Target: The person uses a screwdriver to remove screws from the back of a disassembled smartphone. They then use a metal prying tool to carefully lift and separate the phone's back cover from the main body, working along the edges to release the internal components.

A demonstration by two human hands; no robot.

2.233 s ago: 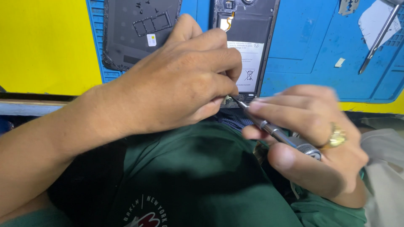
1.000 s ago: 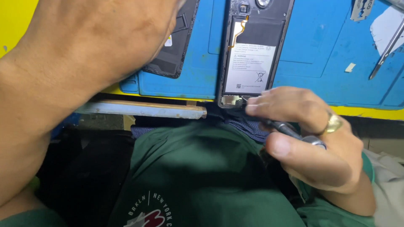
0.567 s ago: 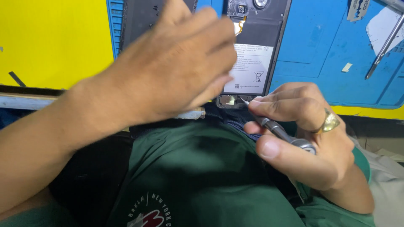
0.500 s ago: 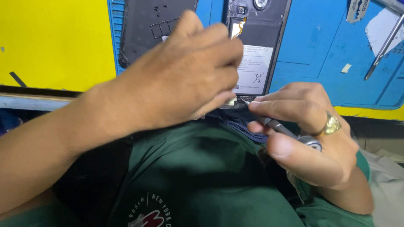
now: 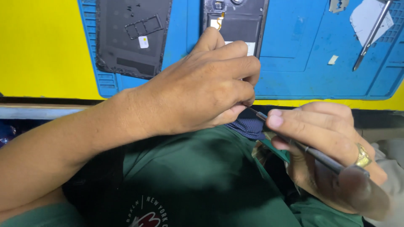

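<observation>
Fingers of left hand curled over phone on blue mat; right hand pinching screwdriver, tip at phone's lower edge. Best: steady phone, keep tip seated

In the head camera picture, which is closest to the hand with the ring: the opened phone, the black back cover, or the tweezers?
From the right hand:
1. Opened phone, straight up on the blue mat.
2. Tweezers, top right corner.
3. Black back cover, far top left.

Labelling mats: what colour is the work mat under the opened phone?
Blue, head view: the ridged work mat on a yellow surface.
</observation>
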